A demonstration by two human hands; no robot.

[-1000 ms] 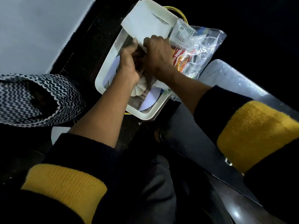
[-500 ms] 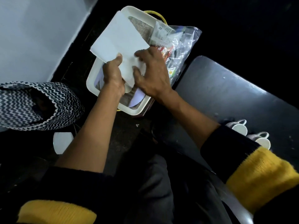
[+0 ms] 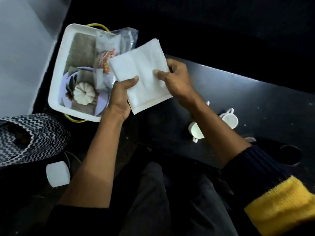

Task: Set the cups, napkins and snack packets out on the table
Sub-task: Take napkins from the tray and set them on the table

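Observation:
Both hands hold a stack of white napkins (image 3: 144, 72) in the air over the left end of the dark table (image 3: 255, 99). My left hand (image 3: 119, 97) grips the stack's lower left edge, thumb on top. My right hand (image 3: 177, 79) pinches its right edge. Two white cups (image 3: 229, 119) (image 3: 196, 131) stand on the table, the nearer one partly behind my right forearm. Snack packets (image 3: 106, 61) in clear plastic lie in the white tray (image 3: 58, 68) to the left, beside the table.
The tray also holds a purple plate (image 3: 68, 79) with a small white pumpkin (image 3: 84, 93). A zigzag-patterned bag (image 3: 29, 135) and a white cylinder (image 3: 57, 173) sit lower left. A round hole (image 3: 289, 155) is in the table's near edge. My dark-trousered legs fill the bottom.
Both hands lifted the napkin stack out of the tray and carried it right, over the table's end. The view swung right, bringing the cups into sight.

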